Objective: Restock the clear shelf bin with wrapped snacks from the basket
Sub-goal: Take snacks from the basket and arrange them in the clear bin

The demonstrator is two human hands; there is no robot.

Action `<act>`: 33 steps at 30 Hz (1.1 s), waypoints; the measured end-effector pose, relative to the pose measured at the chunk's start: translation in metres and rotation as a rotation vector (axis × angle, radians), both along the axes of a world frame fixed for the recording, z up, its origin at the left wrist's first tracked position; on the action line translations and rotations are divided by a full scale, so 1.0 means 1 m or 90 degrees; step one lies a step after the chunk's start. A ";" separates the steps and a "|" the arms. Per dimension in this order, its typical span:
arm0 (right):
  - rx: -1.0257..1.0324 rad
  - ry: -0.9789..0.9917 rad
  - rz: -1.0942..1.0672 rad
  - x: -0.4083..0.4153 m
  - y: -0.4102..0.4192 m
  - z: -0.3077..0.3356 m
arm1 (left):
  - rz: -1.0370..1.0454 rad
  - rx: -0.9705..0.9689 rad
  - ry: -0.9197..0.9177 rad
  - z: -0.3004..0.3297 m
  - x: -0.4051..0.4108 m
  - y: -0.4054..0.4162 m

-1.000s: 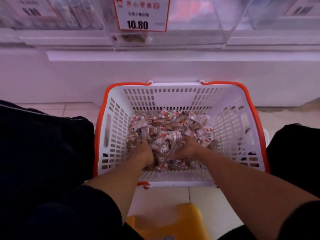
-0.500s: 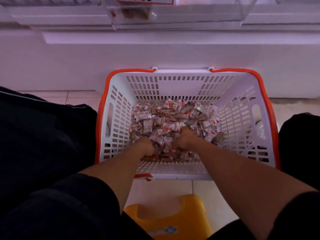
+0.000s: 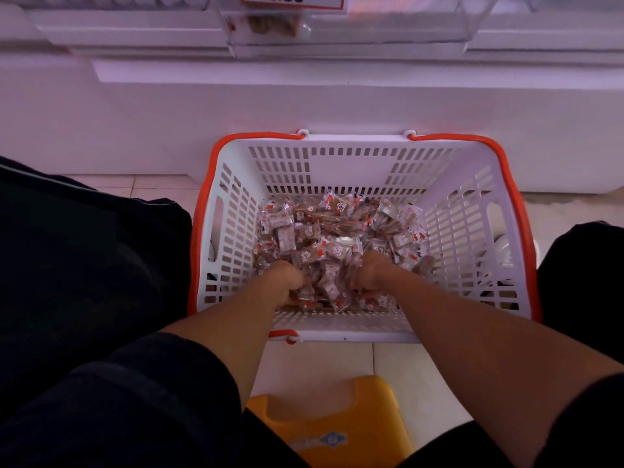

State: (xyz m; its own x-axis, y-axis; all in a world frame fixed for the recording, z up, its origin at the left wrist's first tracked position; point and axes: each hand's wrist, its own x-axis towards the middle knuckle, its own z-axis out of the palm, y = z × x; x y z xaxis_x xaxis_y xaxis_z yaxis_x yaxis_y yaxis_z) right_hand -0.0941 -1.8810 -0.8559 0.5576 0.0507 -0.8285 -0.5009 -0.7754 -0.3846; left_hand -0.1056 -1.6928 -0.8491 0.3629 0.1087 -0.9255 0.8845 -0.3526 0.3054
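A white slotted basket (image 3: 236, 238) with an orange rim stands on the floor in front of me. Its bottom is covered with a pile of small clear-wrapped snacks (image 3: 341, 231) with red and white print. My left hand (image 3: 285, 280) and my right hand (image 3: 369, 273) are both down in the near part of the pile, fingers curled around handfuls of snacks. The clear shelf bin (image 3: 354, 32) sits above at the top edge, with a few brown snacks in its left corner and a price tag on its front.
A white shelf base (image 3: 304, 96) runs behind the basket. A yellow stool (image 3: 324, 420) is below me between my knees. My dark-clothed legs flank the basket left and right. Tiled floor (image 3: 141, 187) shows around the basket.
My hands have drawn together and curled around snacks in the pile. The view has tipped downward, so the shelf bin now shows only at the top edge.
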 end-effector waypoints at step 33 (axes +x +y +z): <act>0.519 -0.434 -0.062 0.066 -0.034 0.381 | 0.110 -0.521 -0.469 0.364 0.086 -0.023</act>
State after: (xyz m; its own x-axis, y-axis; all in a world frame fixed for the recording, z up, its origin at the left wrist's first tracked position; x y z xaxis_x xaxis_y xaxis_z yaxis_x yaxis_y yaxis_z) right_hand -0.0277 -1.9149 -0.4752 0.9224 0.3787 -0.0759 -0.0298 -0.1263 -0.9915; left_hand -0.0191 -1.7160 -0.4855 0.8915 -0.3340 -0.3060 0.4095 0.3057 0.8595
